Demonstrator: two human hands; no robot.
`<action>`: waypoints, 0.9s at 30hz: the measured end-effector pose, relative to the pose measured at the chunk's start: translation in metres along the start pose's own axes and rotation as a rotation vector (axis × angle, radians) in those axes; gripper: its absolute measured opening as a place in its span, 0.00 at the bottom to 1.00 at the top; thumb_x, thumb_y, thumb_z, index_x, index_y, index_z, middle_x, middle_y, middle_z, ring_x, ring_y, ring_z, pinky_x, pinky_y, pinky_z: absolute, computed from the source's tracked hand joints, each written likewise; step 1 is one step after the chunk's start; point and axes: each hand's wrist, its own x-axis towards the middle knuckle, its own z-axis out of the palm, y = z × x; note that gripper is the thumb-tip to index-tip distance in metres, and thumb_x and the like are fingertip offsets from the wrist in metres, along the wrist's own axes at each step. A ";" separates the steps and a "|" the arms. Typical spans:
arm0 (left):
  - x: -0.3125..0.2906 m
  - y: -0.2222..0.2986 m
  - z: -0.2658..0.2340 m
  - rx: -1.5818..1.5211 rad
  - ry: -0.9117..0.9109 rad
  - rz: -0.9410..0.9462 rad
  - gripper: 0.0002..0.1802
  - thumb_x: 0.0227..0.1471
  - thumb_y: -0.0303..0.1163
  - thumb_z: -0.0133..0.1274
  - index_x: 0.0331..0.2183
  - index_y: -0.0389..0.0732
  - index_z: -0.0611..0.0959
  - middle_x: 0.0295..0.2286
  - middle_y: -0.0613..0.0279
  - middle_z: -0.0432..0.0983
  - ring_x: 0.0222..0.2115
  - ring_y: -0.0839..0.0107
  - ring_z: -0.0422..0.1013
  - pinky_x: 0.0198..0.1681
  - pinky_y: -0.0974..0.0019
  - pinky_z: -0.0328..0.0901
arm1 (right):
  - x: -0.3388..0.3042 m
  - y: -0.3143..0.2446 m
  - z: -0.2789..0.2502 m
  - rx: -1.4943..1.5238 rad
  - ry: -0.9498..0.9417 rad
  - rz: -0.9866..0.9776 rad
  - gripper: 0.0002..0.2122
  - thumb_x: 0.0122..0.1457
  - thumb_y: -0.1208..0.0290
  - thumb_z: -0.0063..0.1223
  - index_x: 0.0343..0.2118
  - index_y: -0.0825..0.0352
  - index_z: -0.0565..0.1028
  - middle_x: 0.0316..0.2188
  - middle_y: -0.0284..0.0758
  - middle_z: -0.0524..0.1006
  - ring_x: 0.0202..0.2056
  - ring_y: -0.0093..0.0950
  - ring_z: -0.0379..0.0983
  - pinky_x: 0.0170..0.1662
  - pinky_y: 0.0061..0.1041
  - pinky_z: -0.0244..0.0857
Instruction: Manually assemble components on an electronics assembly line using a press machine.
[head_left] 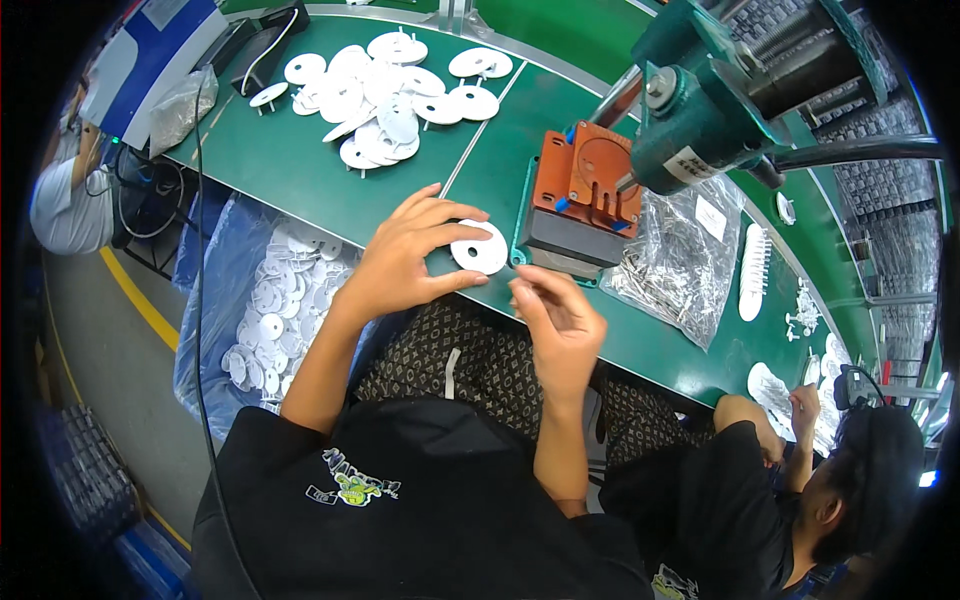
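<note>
Currently gripping a white disc [490, 255] between thumb and fingers of the left hand [405, 252], near the front edge of the desk [300, 190]. Holding the fingers of the right hand [563, 325] drawn together just beside the disc, near the orange jig [558, 170]; cannot tell of any part between them.

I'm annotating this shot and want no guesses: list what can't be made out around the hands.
- Head view: whether the right hand holds anything; its curled fingers hide the grip, and any part there is too small.
- Head view: the underside of the white disc held by the left hand; its upper face hides it.
- Head view: lower discs in the white pile; upper ones cover them.
- Head view: the green press's top; the upper edge cuts it.
</note>
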 end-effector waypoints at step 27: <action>0.003 0.006 0.006 0.071 0.035 0.001 0.18 0.40 0.36 0.65 0.36 0.42 0.84 0.42 0.66 0.78 0.47 0.62 0.71 0.64 0.51 0.55 | 0.028 0.033 0.044 -0.222 0.064 -0.220 0.05 0.57 0.78 0.59 0.36 0.70 0.79 0.27 0.36 0.81 0.24 0.26 0.74 0.28 0.24 0.66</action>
